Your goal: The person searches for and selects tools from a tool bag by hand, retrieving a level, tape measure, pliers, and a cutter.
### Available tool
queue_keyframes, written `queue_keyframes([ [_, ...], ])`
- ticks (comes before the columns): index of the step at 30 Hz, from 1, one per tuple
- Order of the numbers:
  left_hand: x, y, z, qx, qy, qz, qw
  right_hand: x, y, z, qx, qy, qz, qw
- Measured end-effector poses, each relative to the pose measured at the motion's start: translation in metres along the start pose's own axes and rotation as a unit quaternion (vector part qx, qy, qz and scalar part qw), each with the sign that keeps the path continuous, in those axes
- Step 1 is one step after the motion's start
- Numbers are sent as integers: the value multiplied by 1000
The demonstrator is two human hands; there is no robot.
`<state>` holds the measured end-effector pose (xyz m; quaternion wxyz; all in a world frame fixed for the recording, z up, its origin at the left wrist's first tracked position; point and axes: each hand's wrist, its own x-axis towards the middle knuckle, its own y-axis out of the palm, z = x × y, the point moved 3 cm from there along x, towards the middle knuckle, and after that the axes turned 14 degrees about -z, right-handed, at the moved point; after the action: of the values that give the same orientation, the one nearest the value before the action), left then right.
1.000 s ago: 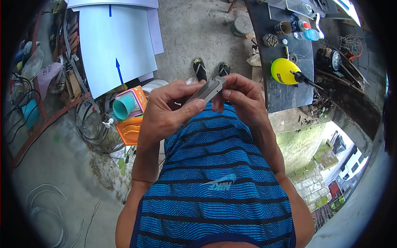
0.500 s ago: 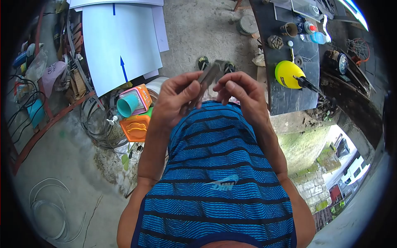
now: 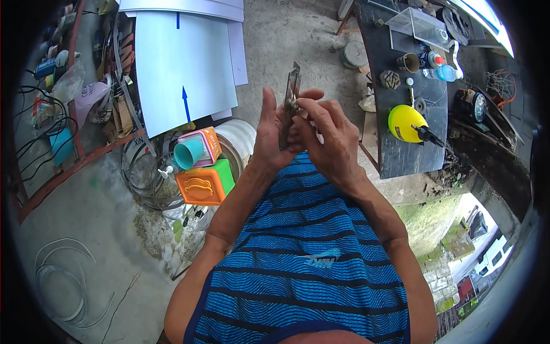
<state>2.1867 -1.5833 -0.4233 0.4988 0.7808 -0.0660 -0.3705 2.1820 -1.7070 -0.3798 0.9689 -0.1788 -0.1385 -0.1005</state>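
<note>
A slim metal utility knife [image 3: 289, 106] is held upright in front of my chest, its pointed blade end up. My left hand [image 3: 272, 137] cradles it from behind, fingers curled under it and the thumb stretched up and away from it. With thumb and fingertips, my right hand [image 3: 332, 137] pinches the knife's middle at a small round knob. The right fingers partly hide the lower body of the knife.
White sheets [image 3: 186, 69] with blue arrows lie ahead on the left. An orange and green box [image 3: 200, 186] and a teal cup [image 3: 188, 153] are nearer. On the right, a black table [image 3: 412, 152] carries a yellow spray bottle [image 3: 404, 123], a brown cup [image 3: 408, 62] and bottles.
The knife has turned more upright and now lies against my left fingers. My left thumb has lifted off it. My right hand has moved left and taken hold of its middle.
</note>
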Motion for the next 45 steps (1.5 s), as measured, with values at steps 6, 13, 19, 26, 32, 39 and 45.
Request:
queue_keyframes([
  [6, -7, 6, 2, 105, 32, -145, 983, 6, 7, 5, -60, -63, -31, 996],
  [13, -10, 8, 0, 197, 54, -160, 966, -2, 15, 3, -90, -114, -60, 988],
  [19, -8, -4, 1, 214, 72, -120, 967, -1, 21, 1, -79, -99, -82, 989],
  [26, -11, -3, -6, 176, 58, -156, 970, 4, 25, 5, -72, -93, -90, 989],
  [32, -13, -7, -12, 157, 37, -151, 975, 10, 28, 9, -56, -87, -91, 990],
  [39, -14, -10, -16, 121, 31, -122, 985, 16, 32, 9, -23, -68, -75, 995],
  [45, -17, -13, -25, 121, 16, -144, 982, 21, 39, 10, 2, -52, -58, 997],
])
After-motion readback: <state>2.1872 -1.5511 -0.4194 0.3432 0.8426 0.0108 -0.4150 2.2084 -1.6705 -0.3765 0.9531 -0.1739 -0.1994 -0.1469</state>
